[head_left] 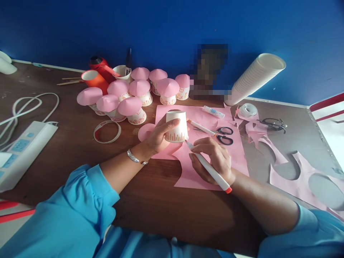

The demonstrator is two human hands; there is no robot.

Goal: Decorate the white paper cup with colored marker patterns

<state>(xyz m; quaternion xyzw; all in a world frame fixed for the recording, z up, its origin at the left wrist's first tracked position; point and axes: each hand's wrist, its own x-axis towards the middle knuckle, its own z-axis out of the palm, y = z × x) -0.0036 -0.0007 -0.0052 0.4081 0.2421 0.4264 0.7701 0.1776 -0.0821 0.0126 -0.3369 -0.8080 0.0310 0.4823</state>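
Observation:
My left hand (160,137) is wrapped round a white paper cup (176,125), held upside down. Short red and orange strokes run along the cup's lower rim. In my right hand (213,157) I grip a white marker (211,172) with a red end, its tip at the lower right edge of the cup. Beneath the hands lies pink paper (188,172). On it, a second marker (201,127), black-handled scissors (225,135) and a glue tube (213,111) rest behind the cup. A small pink disc (146,132) sits beside my left hand.
Several decorated cups with pink cone roofs (139,87) stand at the back left. A tape roll (107,132) and a power strip (29,150) lie left. To the right are a tall cup stack (255,79), clear tape (248,110), glasses (274,124) and pink paper scraps (303,179).

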